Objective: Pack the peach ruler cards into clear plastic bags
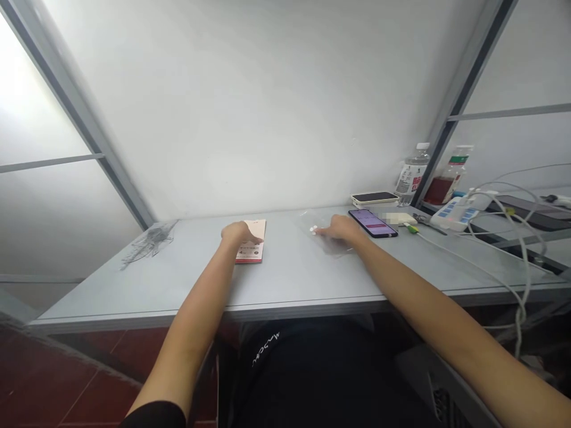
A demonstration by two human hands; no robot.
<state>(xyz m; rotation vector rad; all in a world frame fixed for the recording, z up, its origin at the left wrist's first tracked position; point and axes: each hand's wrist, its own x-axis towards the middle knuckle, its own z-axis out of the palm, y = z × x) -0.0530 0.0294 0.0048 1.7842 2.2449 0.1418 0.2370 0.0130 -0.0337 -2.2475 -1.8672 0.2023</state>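
Observation:
My left hand (238,233) rests on a pink-and-white flat card package (252,244) lying on the grey table (289,279), its fingers curled over the package's left side. My right hand (339,229) lies on a clear plastic bag (330,238) spread flat on the table, fingers extended toward the left over it. A small white bit shows at the fingertips.
A lit phone (373,223) lies just right of my right hand. A second phone (375,197) sits on a cream box behind it. Two bottles (413,173) stand by the frame post. A power strip (452,213) and white cables (513,255) lie at the right. A crumpled clear wrapper (149,241) lies far left.

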